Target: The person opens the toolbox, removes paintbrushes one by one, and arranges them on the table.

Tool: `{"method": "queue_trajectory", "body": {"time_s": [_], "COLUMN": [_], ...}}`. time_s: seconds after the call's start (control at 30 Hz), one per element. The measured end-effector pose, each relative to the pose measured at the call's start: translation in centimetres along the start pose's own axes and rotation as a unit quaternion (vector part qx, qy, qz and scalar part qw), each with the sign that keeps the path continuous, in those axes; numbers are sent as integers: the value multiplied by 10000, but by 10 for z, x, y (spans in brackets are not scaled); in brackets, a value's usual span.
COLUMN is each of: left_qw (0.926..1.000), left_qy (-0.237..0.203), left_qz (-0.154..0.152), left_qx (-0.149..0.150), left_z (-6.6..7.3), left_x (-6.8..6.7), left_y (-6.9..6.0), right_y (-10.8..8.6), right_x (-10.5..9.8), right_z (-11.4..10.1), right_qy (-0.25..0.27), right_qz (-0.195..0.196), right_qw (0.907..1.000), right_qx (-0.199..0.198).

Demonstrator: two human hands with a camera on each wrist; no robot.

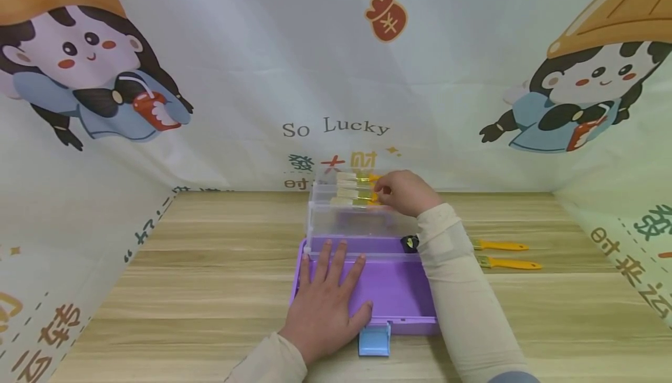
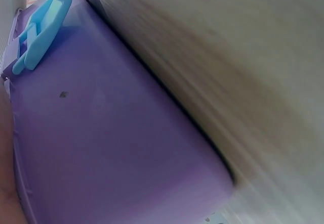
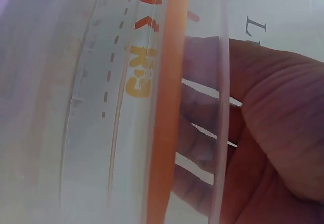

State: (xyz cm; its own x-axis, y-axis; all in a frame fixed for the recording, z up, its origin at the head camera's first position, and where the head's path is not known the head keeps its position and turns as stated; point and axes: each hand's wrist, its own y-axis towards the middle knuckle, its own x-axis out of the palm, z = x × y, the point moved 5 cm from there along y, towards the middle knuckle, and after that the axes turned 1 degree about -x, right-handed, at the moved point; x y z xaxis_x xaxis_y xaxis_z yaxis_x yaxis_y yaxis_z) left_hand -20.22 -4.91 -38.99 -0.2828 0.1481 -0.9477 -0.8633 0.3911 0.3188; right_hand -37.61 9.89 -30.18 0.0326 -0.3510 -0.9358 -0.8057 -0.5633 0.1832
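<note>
A purple box (image 1: 396,290) stands open, with a clear stepped tray (image 1: 341,222) raised at its back. Several paintbrushes (image 1: 346,193) with pale bristles and yellow-orange handles lie in the tray's upper levels. My right hand (image 1: 406,192) bends its fingers at the handle ends and pinches a paintbrush there. In the right wrist view, an orange handle (image 3: 167,107) runs along the clear wall, with fingers (image 3: 200,102) visible through it. My left hand (image 1: 328,307) lies spread over the box's front left, fingers straight. Its thumb is near the front rim.
A light-blue latch (image 1: 374,341) hangs from the box's front. Two more paintbrushes (image 1: 511,264) lie on the wooden table (image 1: 220,266) to the right, partly behind my right sleeve (image 1: 462,290). A small black item (image 1: 409,243) sits inside the box. Printed cloth (image 1: 252,51) surrounds the table.
</note>
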Motion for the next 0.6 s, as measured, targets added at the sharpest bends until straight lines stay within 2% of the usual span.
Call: {"method": "queue_trajectory", "body": {"time_s": [0.3, 0.6], "left_qw": [9999, 9999], "left_qy": [-5, 18], "left_qz": [-123, -166], "left_qx": [-12, -23], "left_z": [0, 0], "left_x": [1, 1], "left_y": [-1, 0], "right_y": [3, 5], "right_x": [3, 2], "right_z": [-2, -7], "right_qy": [130, -58], "right_qz": [101, -22], "right_qw": [9997, 10000], "right_qx": [-159, -69]}}
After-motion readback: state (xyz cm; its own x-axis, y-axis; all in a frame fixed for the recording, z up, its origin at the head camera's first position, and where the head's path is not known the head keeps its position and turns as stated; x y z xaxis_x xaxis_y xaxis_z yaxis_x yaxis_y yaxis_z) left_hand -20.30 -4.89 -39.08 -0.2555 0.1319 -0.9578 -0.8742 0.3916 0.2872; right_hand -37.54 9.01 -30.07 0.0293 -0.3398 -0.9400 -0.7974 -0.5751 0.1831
